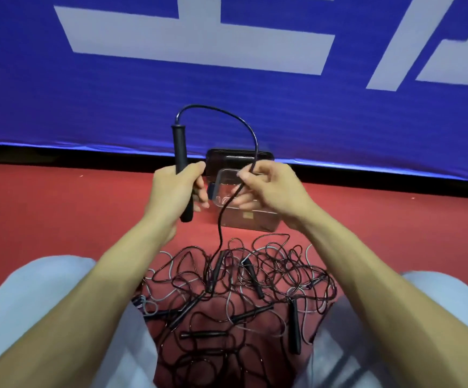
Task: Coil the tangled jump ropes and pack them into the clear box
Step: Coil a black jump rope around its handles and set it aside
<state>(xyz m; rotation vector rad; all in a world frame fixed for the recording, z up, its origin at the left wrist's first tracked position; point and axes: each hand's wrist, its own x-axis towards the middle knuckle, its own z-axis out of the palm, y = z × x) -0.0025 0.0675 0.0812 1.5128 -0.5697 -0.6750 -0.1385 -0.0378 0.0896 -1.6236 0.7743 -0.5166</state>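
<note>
We see a red floor point(59, 214) running up to a blue banner point(87, 107) with large white characters, which fills the upper half of the frame; a black strip lines the banner's foot.

One jump rope is lifted clear of the rest. Its black handle point(179, 148) stands nearly upright just left of centre, and the left hand point(175, 189) has its fingers wrapped tight around the handle's lower half. From the top of the handle the thin black cord point(256, 144) arches up and to the right, then drops into the right hand point(266, 186), which pinches it between thumb and fingertips. Below that pinch the cord hangs down into the tangled pile of jump ropes point(235, 298), a heap of black and grey loops with several more black handles, lying on the floor in the lower centre between the person's knees.

The clear box point(249, 219) sits on the floor at centre, just beyond the pile and partly hidden behind both hands. A dark lid point(227, 157) leans behind it, against the banner's base.

Legs in light-blue trousers point(39, 289) fill the lower left and lower right corners.
</note>
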